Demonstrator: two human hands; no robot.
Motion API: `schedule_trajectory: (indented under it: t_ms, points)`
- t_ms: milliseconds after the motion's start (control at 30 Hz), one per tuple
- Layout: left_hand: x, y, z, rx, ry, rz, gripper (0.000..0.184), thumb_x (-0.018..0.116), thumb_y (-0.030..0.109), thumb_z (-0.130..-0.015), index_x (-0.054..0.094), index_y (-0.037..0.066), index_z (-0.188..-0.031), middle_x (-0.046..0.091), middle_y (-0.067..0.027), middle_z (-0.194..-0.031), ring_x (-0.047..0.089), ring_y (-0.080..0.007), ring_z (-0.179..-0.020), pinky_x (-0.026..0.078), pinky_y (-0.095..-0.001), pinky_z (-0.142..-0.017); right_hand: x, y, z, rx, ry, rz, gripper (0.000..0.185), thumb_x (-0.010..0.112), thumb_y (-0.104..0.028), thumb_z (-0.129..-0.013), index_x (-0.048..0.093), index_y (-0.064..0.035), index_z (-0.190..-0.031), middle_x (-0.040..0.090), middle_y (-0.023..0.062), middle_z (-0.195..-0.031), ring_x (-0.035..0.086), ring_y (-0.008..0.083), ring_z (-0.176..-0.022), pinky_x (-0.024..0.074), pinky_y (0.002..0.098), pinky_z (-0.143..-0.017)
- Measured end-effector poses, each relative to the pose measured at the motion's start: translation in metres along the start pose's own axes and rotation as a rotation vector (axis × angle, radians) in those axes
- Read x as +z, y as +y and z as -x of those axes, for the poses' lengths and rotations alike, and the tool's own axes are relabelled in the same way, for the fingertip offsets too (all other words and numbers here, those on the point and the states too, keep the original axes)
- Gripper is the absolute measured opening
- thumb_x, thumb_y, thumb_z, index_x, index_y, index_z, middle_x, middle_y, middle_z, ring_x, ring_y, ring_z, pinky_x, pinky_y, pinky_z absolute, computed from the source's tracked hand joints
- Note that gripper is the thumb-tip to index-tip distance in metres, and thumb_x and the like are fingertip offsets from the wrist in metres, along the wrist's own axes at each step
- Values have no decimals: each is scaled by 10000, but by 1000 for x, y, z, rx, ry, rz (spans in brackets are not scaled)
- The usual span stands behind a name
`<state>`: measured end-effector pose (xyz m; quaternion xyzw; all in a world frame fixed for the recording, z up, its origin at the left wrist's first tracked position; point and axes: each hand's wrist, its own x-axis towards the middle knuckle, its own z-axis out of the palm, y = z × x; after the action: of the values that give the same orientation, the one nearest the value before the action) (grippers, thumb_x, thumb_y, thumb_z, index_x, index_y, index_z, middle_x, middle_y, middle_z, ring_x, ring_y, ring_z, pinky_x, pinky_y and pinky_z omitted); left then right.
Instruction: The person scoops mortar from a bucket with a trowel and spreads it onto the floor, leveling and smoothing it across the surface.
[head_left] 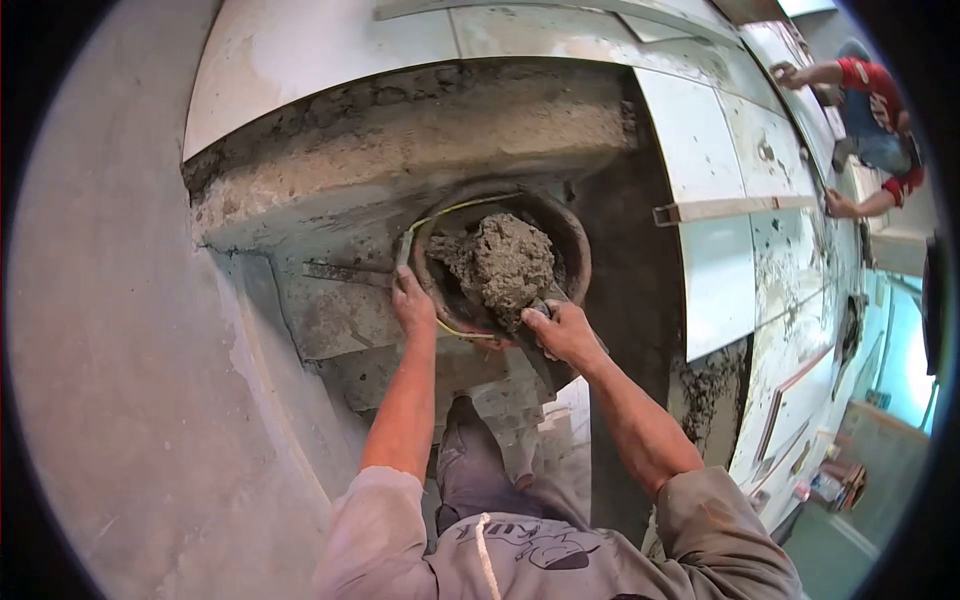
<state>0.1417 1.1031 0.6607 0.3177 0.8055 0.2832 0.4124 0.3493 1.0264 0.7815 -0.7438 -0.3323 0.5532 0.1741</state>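
A round, mortar-stained basin (577, 250) with a yellow-green band along part of its rim stands in front of me. My left hand (413, 305) is closed on its near-left rim. My right hand (562, 332) is wrapped round the handle of a trowel at the near-right side of the basin. A big lump of wet grey mortar (508, 262) sits over the basin, against the trowel's front end. Most of the trowel's blade is hidden under the mortar.
A rough concrete step (400, 160) lies beyond the basin. A flat metal bar (345, 273) rests left of it. White tiles (715, 265) cover the floor at right, with a straight-edge (735, 210) across them. Another person (870, 120) in red works at upper right.
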Motion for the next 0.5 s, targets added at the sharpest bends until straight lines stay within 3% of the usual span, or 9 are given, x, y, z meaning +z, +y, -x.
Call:
schedule_trajectory:
  t_ms: [167,233,333,433,500]
  points:
    - [-35,-54,-8,-21,-2,152,753,312,605,-928,451,-42,-1287,514,-216,-1276,478,-341,-1191,350,-406,-985,-13,8,33,50,32,-134,358,613,-330,-848,567,7,-740,554,52,-564,533,143,-482,427,308,-459]
    - [-55,-56,12,-66,-77,303,701,328,544,-951,425,-50,-1309,505,-206,-1294,485,-301,-1194,356,-400,-983,-21,11,50,6,64,-73,402,602,-368,-836,578,29,-778,576,94,-586,574,182,-508,459,337,-508]
    - [-75,-67,44,-103,-213,115,631,370,482,-959,454,-68,-1258,550,-176,-1191,529,-270,-1114,391,-390,-956,-38,16,100,56,123,-137,460,583,-407,-823,587,53,-834,594,135,-603,617,229,-546,489,367,-572]
    - [-81,-79,53,-125,-520,-284,582,436,460,-946,530,-73,-1159,573,-143,-1078,584,-271,-993,441,-385,-899,-43,48,145,63,160,-289,399,598,-370,-830,554,21,-759,577,107,-574,579,175,-493,465,341,-516]
    - [-70,-90,62,-69,-647,-306,568,458,453,-940,547,-74,-1135,579,-136,-1058,591,-255,-966,448,-373,-876,-47,67,176,86,242,-352,389,604,-362,-831,546,13,-744,571,98,-570,565,162,-479,458,336,-503]
